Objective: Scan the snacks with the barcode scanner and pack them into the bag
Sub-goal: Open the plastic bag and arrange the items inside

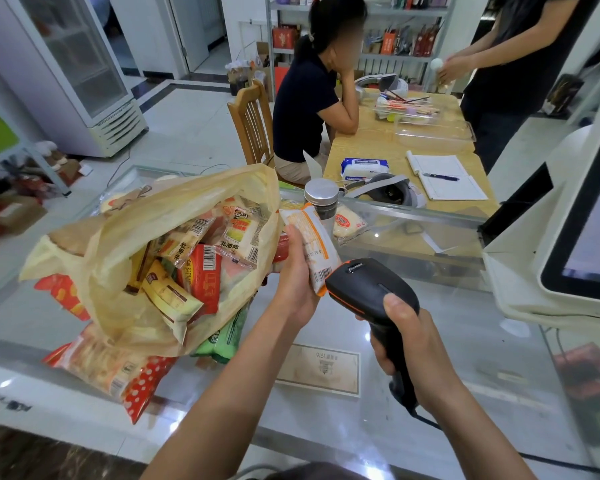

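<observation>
**Scanning step, head view.** The left grip (297, 271) is closed round the mid-length of a white-and-orange snack packet (310, 244) and holds it clear of the glass desk (465, 358). The right grip (413, 344) is wrapped round the handle of the barcode scanner (371, 285).

The packet's long axis runs from upper left, away from the person, down to the right. Its printed barcode (321, 273) sits at the lower end. The scanner's head lies just right of that end, nose toward the code. Whether the two touch cannot be told.

The bag (174, 202) stands on the desk to the left of the left grip, with its rim just beside the knuckles. Its mouth gapes toward the person, and many packets are already inside. A red dotted packet (118, 372) and a green packet (227, 336) lie on the desk beneath it.

The left grip is the nearer to the bag. Once the code is read, the likely next move is a short leftward carry of the packet into the mouth.
</observation>
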